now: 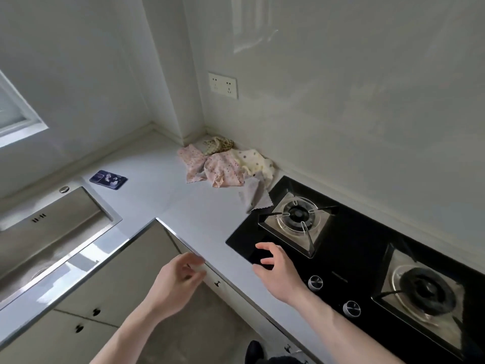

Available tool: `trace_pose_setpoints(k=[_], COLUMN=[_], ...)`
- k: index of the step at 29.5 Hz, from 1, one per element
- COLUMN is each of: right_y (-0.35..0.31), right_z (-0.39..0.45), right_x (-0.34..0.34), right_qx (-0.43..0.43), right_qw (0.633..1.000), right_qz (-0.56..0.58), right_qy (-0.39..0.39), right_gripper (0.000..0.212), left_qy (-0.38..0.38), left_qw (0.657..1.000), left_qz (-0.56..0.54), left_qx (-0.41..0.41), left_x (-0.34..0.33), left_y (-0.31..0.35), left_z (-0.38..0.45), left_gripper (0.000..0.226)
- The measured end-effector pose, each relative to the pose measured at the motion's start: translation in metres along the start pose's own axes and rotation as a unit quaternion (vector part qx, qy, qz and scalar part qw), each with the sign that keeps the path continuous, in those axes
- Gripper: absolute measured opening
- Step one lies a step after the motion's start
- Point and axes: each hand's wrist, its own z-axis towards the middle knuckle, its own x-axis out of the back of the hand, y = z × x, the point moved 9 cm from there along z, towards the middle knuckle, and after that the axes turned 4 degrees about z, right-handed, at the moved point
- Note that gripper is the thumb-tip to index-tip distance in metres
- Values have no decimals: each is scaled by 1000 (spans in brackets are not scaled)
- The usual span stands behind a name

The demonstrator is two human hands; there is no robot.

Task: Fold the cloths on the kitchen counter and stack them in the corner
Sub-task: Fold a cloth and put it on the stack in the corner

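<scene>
My left hand [178, 279] and right hand [275, 269], both loosely open and empty, reach toward unfolded cloths [225, 166] heaped at twelve o'clock in the counter [162, 195] corner.

Cloths [225, 164]: heaped unfolded on the counter [157, 185], at the foot of the wall corner, one edge reaching the hob [341, 258]. Hob: set into the counter, right of the heap. Sink [49, 227]: sunk in the counter, far left. Phone [108, 179]: lay flat between sink and cloths. Socket [223, 84]: on the wall above the heap.
</scene>
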Motion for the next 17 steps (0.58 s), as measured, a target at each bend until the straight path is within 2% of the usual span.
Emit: trace_pose_setpoints(k=[4,11,13,17], right_y=[-33,-38,-27,-20], right_z=[60,95,101,102], right_x=[-10,17,36,58], right_qx=[17,10,-12,-33], right_qw=[1000,1000,998,991], right_qz=[-8,0,15,21], right_qy=[-19,17,62,131], right_gripper=[42,38,38,35], left_qy=[4,-100,-154,-216], left_qw=[1000,992,979,954], left_qz=[5,77,129,191], left_qx=[8,-10,-42,-82], left_x=[16,-16,-41,-81], left_y=[-2,3,13,24], left_z=[51,140,185,249], left_gripper=[16,15,18,29])
